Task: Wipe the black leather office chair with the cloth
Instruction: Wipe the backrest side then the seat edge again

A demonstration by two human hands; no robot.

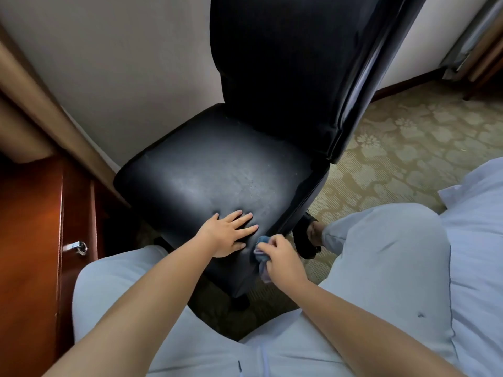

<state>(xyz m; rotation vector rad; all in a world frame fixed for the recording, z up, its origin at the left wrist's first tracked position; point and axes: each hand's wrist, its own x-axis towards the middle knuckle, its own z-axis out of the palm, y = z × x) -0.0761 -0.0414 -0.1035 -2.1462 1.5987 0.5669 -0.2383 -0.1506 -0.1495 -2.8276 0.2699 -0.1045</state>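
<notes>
The black leather office chair stands right in front of me, its tall backrest rising at the top of the view. My left hand lies flat with spread fingers on the near front part of the seat. My right hand grips a bunched blue cloth and holds it against the seat's near right corner edge. Much of the cloth is hidden under my fingers.
A reddish wooden cabinet with a metal handle stands close on the left. A pale wall is behind the chair. Patterned carpet spreads to the right. My knees in light trousers flank the chair, and a foot in a black sandal sits beside it.
</notes>
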